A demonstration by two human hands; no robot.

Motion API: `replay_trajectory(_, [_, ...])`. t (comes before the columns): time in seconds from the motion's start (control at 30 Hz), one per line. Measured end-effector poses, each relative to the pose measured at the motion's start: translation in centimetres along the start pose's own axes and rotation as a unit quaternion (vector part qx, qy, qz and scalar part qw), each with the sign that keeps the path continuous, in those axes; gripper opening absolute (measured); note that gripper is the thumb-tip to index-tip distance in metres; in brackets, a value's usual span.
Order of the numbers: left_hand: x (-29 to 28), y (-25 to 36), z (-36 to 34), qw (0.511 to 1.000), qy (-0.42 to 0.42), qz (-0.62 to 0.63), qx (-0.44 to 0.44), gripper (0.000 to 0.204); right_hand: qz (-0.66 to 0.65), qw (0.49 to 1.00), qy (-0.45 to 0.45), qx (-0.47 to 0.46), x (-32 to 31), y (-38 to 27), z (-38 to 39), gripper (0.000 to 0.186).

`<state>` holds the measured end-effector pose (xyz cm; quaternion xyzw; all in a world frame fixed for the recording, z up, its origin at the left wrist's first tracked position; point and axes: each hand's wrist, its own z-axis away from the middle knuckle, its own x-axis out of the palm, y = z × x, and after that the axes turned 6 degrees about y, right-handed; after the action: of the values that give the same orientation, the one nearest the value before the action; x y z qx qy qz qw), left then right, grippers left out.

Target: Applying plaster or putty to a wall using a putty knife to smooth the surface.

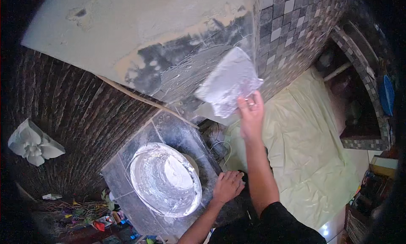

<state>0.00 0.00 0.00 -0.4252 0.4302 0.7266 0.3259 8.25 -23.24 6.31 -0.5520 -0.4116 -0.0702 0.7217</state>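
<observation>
My right hand [252, 117] pinches the lower edge of a white plaster piece [230, 81], its face smeared with wet white paste. The piece is held up in front of the wall corner, beside a grey patch [186, 77] combed with thin paste. Whether it touches the wall I cannot tell. My left hand [228, 186] rests palm down with bent fingers at the edge of the grey tiled ledge [127, 182], near my dark clothing, and holds nothing visible. Left of it on the ledge stands a white bucket [139, 193], its inside coated with white paste.
A white plaster flower ornament [33, 143] sits on the dark ridged wall [76, 113]. Mosaic tiles [292, 32] cover the right wall. Pale plastic sheeting [304, 151] lies over the floor side. A thin wooden strip [144, 99] edges the plastered wall. Assorted small items [112, 220] lie lower left.
</observation>
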Motion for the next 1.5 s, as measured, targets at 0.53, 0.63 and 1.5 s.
replay_trajectory(0.53, [-0.7, -0.7, 0.5, 0.989, 0.007, 0.141, -0.049, 0.041, -0.031, 0.988, 0.129, 0.076, 2.8, 5.5, 4.0, 0.035])
replay_trajectory(0.63, [-0.1, -1.2, 0.6, 0.998, -0.051, -0.036, 0.014, 0.038, -0.055, 0.988, 0.126, 0.067, 3.1, 4.1, 5.1, 0.034])
replay_trajectory(1.5, [3.1, -1.7, 2.1, 0.924, 0.169, 0.324, -0.11, 0.043, -0.134, 0.988, 0.013, 0.08, 9.4, 4.1, 3.9, 0.028])
